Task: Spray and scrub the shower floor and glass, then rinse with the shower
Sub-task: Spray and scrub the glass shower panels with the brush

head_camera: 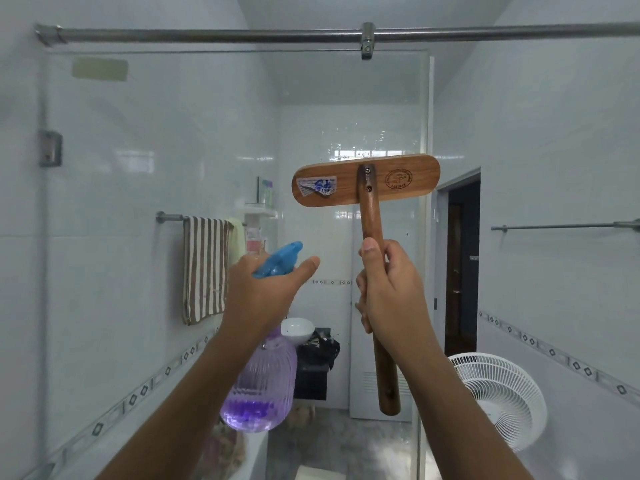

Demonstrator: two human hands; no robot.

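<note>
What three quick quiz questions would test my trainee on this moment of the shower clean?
1. True or false: the left hand holds the spray bottle near its blue trigger.
2. The right hand grips the wooden brush by: A) its head, B) its handle, C) its bristles.
3. What hangs on the rail beyond the glass, left of the bottle?
Key: 1 true; 2 B; 3 the striped towel.

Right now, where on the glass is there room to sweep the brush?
Free: the glass between top rail and brush, and the stretch from wall bracket to spray bottle. Crowded: the centre, where left hand on the bottle and right hand on the brush sit close.
</note>
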